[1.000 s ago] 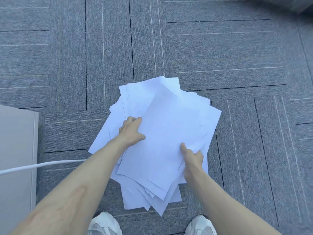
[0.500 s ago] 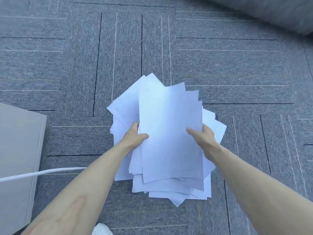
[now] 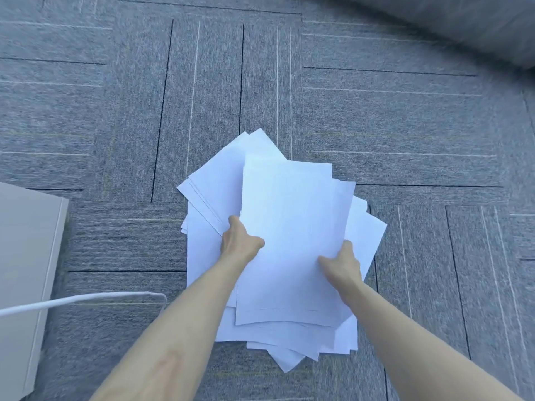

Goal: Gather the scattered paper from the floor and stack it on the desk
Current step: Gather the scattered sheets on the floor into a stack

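Note:
A loose, uneven pile of white paper sheets (image 3: 292, 221) hangs over the grey carpet in the middle of the head view, its corners fanned out at different angles. My left hand (image 3: 238, 241) grips the pile's left edge, thumb on top and fingers hidden beneath. My right hand (image 3: 343, 263) grips the right edge lower down, thumb pressed on the top sheet. Both forearms reach in from the bottom of the frame. No desk top shows in the frame.
Grey carpet tiles (image 3: 405, 134) with dark and light lines fill the floor. A pale panel of furniture (image 3: 26, 273) stands at the left edge, with a white cable (image 3: 81, 299) running across it. A grey blurred surface (image 3: 463, 27) crosses the top right corner.
The fanned sheets have been drawn into a narrower pile. My right hand went from the bottom edge to the right side. The view has tilted forward; my shoes have left the frame.

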`<state>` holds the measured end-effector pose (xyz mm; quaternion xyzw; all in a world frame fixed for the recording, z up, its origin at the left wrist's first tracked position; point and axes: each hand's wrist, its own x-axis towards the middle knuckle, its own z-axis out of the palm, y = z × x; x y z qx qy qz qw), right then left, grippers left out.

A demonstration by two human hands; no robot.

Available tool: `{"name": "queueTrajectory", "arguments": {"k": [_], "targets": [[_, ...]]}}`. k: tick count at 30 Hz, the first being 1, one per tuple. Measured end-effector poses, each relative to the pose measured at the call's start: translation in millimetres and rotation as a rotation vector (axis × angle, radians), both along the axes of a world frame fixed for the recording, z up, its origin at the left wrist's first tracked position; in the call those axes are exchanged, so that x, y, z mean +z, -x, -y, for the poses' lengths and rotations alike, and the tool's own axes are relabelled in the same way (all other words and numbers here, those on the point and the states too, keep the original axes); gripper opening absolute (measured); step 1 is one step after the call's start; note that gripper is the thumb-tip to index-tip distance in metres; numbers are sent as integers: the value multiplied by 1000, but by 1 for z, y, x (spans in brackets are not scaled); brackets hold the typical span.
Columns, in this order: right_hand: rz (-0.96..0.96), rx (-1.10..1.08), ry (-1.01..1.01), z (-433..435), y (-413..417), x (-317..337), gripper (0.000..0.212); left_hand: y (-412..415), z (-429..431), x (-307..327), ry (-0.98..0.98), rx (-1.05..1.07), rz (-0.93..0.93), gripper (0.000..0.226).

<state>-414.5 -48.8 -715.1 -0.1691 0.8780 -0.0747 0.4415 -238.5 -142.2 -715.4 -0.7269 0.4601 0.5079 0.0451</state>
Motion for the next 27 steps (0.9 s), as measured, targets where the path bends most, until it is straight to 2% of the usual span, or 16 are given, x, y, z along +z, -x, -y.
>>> {"name": "queueTrajectory", "arguments": {"k": [3,5,9,13,17,20,22,24,27], "targets": [[115,-100,80,-9,5,0,29,4,-2,0,-122,82,-226,61],[176,-203,152,-15,14,-1,27,4,-5,2,-150,104,-364,46],[229,-329,317,-18,29,15,13,1,-2,17,-13,99,-460,26],[285,-257,540,-9,35,42,27,-2,9,41,130,125,-514,29],[271,-125,611,7,31,70,22,-7,23,73,198,186,-593,28],[254,-167,737,23,23,88,9,-11,33,90,289,229,-618,26],[251,-170,837,32,19,102,20,-13,40,104,369,247,-684,31],[209,-161,907,33,17,116,12,-15,43,119,420,235,-757,36],[192,-142,961,25,21,115,22,-22,44,117,493,171,-835,44]]}}
